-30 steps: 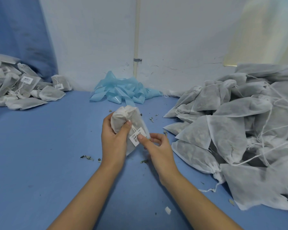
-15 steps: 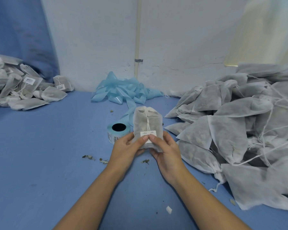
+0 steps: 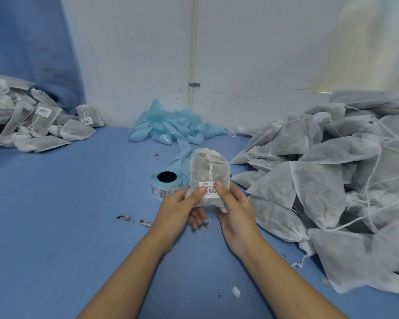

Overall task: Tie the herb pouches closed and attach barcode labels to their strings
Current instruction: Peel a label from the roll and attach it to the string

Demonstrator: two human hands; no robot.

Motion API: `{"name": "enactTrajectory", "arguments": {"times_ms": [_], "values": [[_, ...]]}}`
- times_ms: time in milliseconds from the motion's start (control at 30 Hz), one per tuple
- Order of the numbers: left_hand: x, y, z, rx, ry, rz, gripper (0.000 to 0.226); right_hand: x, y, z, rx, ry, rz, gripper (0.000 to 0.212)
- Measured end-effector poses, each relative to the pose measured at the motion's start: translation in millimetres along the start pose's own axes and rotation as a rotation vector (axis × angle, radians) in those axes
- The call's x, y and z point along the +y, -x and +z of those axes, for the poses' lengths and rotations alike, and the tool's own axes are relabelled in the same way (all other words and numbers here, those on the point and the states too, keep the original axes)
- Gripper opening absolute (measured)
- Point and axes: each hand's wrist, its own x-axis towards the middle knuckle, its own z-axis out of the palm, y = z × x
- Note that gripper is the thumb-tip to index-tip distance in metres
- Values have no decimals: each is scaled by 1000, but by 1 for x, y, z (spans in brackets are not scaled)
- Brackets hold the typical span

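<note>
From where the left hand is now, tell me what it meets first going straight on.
Probably the label roll, just beyond the left hand holding the pouch; depth is unclear.

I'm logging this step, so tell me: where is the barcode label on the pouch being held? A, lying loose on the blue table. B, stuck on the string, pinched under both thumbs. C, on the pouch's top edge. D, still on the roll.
B: the label sits at the lower end of the string, against the pouch, with the left hand and right hand pressing their thumbs on its two ends.
</note>
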Motion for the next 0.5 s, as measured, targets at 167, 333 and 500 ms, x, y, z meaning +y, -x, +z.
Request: {"name": "enactTrajectory", "arguments": {"times_ms": [167,333,500], "values": [[15,-3,-3,194,180,10,33,1,-4,-2,8,3,50,31],[47,-17,-24,157,907,183,18,3,-7,-6,37,5,96,14],[38,-9,-12,55,603,96,26,3,-9,-7,31,-15,118,7]]}}
